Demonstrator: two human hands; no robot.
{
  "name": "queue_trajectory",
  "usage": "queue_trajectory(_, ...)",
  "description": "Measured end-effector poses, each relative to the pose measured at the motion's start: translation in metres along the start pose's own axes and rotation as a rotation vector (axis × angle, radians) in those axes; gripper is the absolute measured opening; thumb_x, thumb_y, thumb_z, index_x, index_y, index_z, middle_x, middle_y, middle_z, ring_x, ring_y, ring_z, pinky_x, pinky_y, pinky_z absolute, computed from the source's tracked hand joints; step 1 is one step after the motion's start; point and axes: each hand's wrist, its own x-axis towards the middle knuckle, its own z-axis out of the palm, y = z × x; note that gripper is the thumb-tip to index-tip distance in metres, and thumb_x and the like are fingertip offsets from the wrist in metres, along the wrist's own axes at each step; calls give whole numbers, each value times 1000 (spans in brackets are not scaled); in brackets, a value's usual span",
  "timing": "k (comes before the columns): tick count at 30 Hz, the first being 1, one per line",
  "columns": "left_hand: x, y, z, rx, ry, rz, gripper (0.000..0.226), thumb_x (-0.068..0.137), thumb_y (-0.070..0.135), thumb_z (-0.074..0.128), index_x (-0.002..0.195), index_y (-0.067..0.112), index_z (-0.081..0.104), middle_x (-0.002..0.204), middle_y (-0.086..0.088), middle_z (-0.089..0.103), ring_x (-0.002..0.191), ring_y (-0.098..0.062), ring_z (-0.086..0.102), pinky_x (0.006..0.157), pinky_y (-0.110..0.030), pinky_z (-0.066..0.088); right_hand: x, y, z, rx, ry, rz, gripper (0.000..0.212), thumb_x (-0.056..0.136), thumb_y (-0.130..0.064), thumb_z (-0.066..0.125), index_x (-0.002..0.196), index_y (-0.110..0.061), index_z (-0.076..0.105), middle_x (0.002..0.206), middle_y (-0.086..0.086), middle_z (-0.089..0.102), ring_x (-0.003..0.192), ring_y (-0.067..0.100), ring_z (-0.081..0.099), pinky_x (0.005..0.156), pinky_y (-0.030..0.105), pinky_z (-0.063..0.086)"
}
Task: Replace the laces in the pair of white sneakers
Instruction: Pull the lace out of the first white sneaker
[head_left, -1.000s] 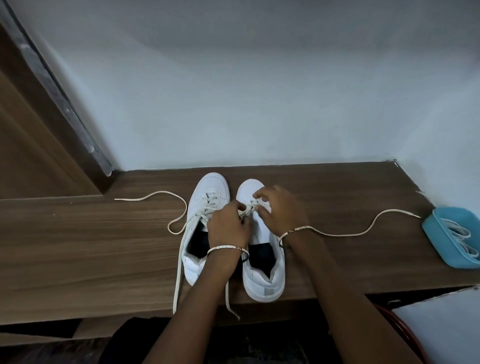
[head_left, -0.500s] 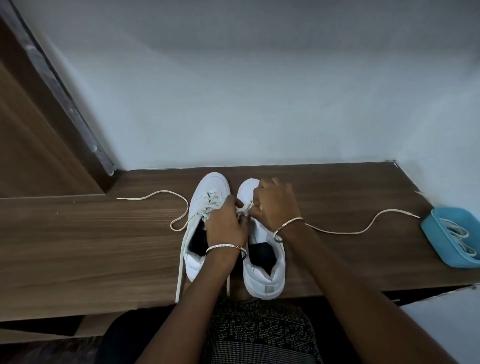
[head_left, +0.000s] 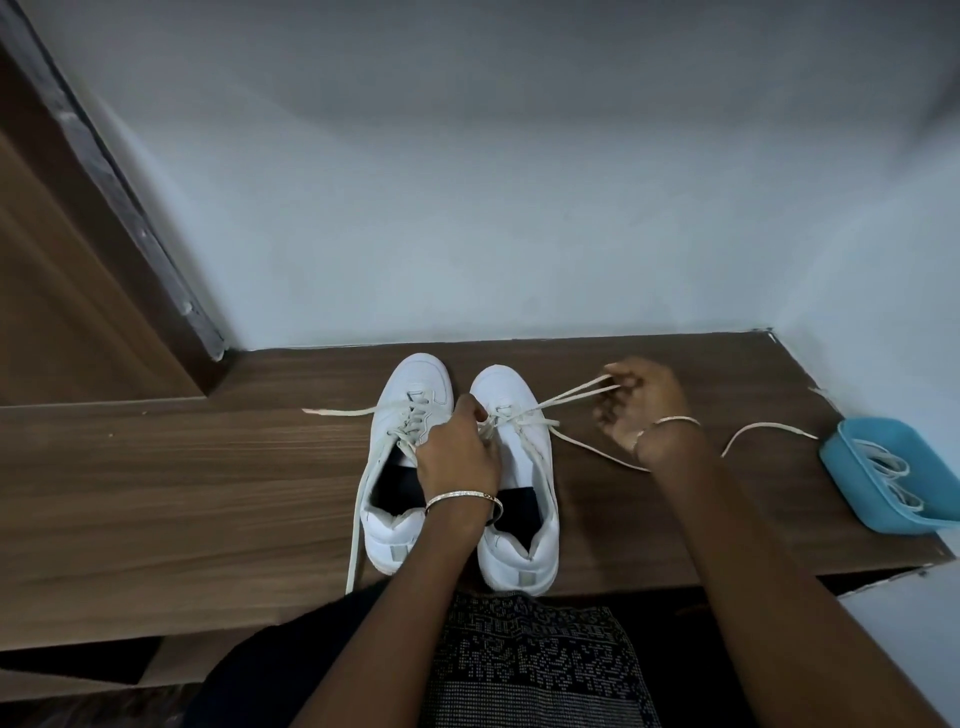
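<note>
Two white sneakers stand side by side on the wooden shelf (head_left: 156, 493), toes toward the wall: the left sneaker (head_left: 400, 431) and the right sneaker (head_left: 524, 467). My left hand (head_left: 457, 452) rests between them, its fingertips pinching the right sneaker's lace at the eyelets. My right hand (head_left: 636, 405) is out to the right of the shoe and pinches a loop of that cream lace (head_left: 566, 397), which runs taut back to the eyelets. The lace's free end (head_left: 753, 431) trails across the shelf to the right. The left sneaker's lace ends (head_left: 337, 411) lie loose to the left.
A blue tray (head_left: 841, 457) holding more white laces sits at the shelf's right end. A wall rises just behind the shoes, a wooden door frame (head_left: 104, 171) at the left. My lap in patterned cloth (head_left: 530, 665) is below the shelf edge.
My right hand has moved from the right sneaker's eyelets out to the right, drawing a loop of lace with it. My left hand has stayed at the eyelets.
</note>
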Motion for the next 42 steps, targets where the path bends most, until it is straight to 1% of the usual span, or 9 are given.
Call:
queue_trajectory(13, -4, 4, 3, 57, 18, -1, 20, 93, 29, 56, 111, 24, 51, 84, -7, 67, 82, -31, 66, 61, -30, 37, 21, -53, -108, 391, 308, -40, 35, 97, -31, 58, 66, -24, 46, 47, -10, 41, 48, 7, 30, 53, 22, 29)
queue_trajectory(18, -5, 5, 7, 77, 25, -7, 19, 93, 28, 54, 111, 25, 50, 83, -6, 67, 81, -30, 65, 61, -31, 36, 12, -86, -140, 583, 321, -192, 24, 100, -22, 54, 78, -15, 51, 61, 0, 65, 46, 7, 62, 44, 20, 51)
queue_trajectory(21, -4, 6, 9, 83, 25, -11, 21, 91, 28, 54, 112, 26, 50, 84, -7, 67, 81, -32, 66, 61, -31, 40, 7, -88, -135, 110, 316, -59, 14, 100, -9, 53, 85, -8, 54, 83, 12, 65, 46, 15, 68, 43, 20, 53)
queue_trajectory(24, 0, 8, 11, 91, 13, 46, 25, 91, 29, 55, 116, 29, 51, 91, -6, 68, 83, -32, 66, 63, -32, 43, 1, -77, -118, -577, 331, -23, 19, 100, -14, 54, 83, -8, 61, 59, 6, 68, 43, 11, 64, 38, 18, 46)
queue_trajectory(27, 10, 7, 16, 117, -15, 96, 33, 92, 21, 51, 122, 32, 54, 102, -6, 63, 88, -33, 66, 64, -33, 42, -6, -57, -99, -1493, 449, -221, 32, 98, -30, 59, 126, -15, 63, 125, 12, 66, 114, 24, 63, 93, 29, 48)
queue_trajectory(28, 13, 6, 18, 130, -21, 99, 32, 92, 20, 51, 122, 32, 55, 103, -6, 62, 89, -34, 65, 64, -33, 42, -8, -50, -85, -1513, 415, -286, 37, 95, -37, 62, 122, -12, 65, 124, 16, 64, 116, 31, 60, 97, 36, 44)
queue_trajectory(32, 25, 6, 21, 223, -31, 127, 26, 92, 13, 52, 112, 27, 62, 104, -5, 58, 84, -35, 65, 60, -33, 39, -32, -12, -17, -1404, 26, -444, 49, 78, -59, 72, 71, -11, 72, 64, 3, 71, 65, 21, 69, 63, 34, 52)
queue_trajectory(35, 33, 6, 22, 293, -53, 198, 18, 92, 13, 53, 102, 20, 66, 106, -5, 59, 84, -35, 66, 59, -33, 39, -46, 26, 22, -1543, -137, -450, 38, 71, -59, 78, 83, -23, 71, 84, -6, 72, 84, 14, 67, 76, 30, 50)
queue_trajectory(42, 33, -5, 23, 73, 23, 149, 13, 90, 23, 54, 95, 22, 66, 97, 0, 62, 85, -31, 63, 61, -32, 42, -48, 43, 41, -1595, -76, -439, 49, 62, -50, 83, 98, -19, 73, 94, -7, 71, 97, 16, 65, 87, 31, 52)
